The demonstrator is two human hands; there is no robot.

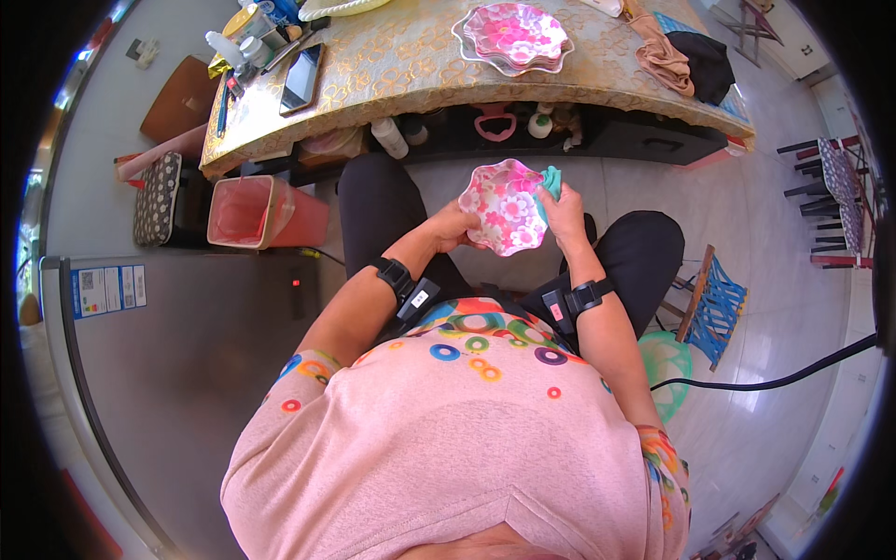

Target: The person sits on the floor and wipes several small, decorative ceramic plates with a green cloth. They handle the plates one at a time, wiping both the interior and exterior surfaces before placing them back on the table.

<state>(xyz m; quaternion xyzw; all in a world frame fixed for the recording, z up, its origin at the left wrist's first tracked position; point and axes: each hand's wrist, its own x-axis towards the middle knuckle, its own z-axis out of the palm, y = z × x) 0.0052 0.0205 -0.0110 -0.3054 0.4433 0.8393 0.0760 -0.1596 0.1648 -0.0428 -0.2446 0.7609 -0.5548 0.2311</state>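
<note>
A scalloped plate with pink and white flowers (505, 210) is held over my lap, in front of the table. My left hand (455, 225) grips its left edge, thumb on the patterned face. At its right edge, my right hand (562, 210) pinches a crumpled teal cloth (551, 183) against the rim. On the table above lies a stack of similar floral plates (514, 31), resting in a clear wavy-edged dish (465, 50).
The table (392, 70) holds a smartphone (302, 78), bottles at the left and tan fabric (661, 59) at the right. A pink bin (269, 212) stands left of my knees, beside a refrigerator (189, 364). On the right is a folding stool with blue webbing (715, 308).
</note>
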